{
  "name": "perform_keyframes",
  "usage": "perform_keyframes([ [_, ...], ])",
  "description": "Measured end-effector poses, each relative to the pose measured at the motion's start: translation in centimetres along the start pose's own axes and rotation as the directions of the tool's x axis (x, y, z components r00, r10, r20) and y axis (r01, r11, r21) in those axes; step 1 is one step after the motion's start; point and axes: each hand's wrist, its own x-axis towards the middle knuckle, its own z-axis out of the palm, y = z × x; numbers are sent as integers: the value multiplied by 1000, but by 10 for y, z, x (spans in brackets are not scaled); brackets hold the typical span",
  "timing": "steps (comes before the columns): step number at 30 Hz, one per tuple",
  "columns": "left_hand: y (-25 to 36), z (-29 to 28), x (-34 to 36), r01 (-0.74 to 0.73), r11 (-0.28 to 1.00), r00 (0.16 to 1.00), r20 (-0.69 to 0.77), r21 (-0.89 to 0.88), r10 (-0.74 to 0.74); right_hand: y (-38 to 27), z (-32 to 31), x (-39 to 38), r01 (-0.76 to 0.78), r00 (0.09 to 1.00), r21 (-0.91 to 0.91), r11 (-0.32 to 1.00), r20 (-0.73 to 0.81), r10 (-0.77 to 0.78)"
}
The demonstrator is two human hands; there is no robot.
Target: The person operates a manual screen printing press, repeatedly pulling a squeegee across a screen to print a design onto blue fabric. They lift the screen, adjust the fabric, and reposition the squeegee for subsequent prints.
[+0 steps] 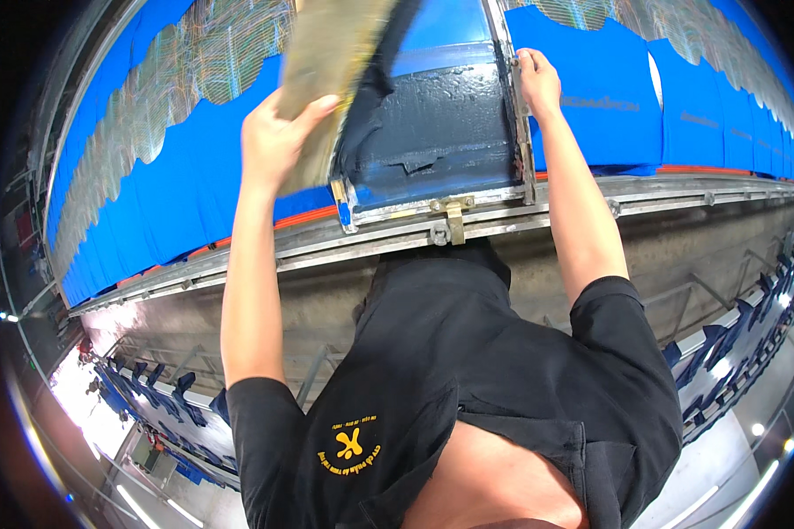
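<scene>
My left hand (282, 141) is closed around a long, flat, yellowish-grey squeegee (325, 79), its thumb laid across the near face. The squeegee is tilted over the left side of a printing screen (522, 132) and hides that side; its upper part is blurred. Thick black ink (370, 97) runs along its right edge. My right hand (538, 84) has its fingers curled on the screen's right frame bar. Inside the frame, black ink (450, 119) coats the near part of the mesh, and blue shows through farther up.
Blue fabric pieces (609, 97) line the long table on both sides, with a patterned shiny surface (229, 53) behind them. A metal rail (326, 251) follows the table's near edge, and a brass-coloured bracket (454, 220) joins it at the screen. Racks with dark pieces (723, 339) stand behind me.
</scene>
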Motion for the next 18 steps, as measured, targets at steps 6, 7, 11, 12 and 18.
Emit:
perform_keyframes([
  [6, -15, 55, 60, -441, 646, 897, 305, 624, 319, -2, -6, -1, -66, 996, 199, 978, 66, 54],
  [7, -22, 64, 69, -475, 614, 880, 330, 631, 342, -1, -6, -1, -95, 994, 225, 970, 83, 77],
  [11, -44, 84, 100, -571, 485, 816, 396, 662, 421, -7, -5, -7, -181, 980, 261, 948, 127, 152],
  [12, -48, 87, 107, -586, 464, 806, 417, 664, 421, -9, -6, -7, -197, 977, 271, 942, 135, 166],
  [18, -66, 104, 133, -586, 478, 808, 432, 654, 400, -8, -9, -5, -231, 969, 325, 917, 163, 186],
])
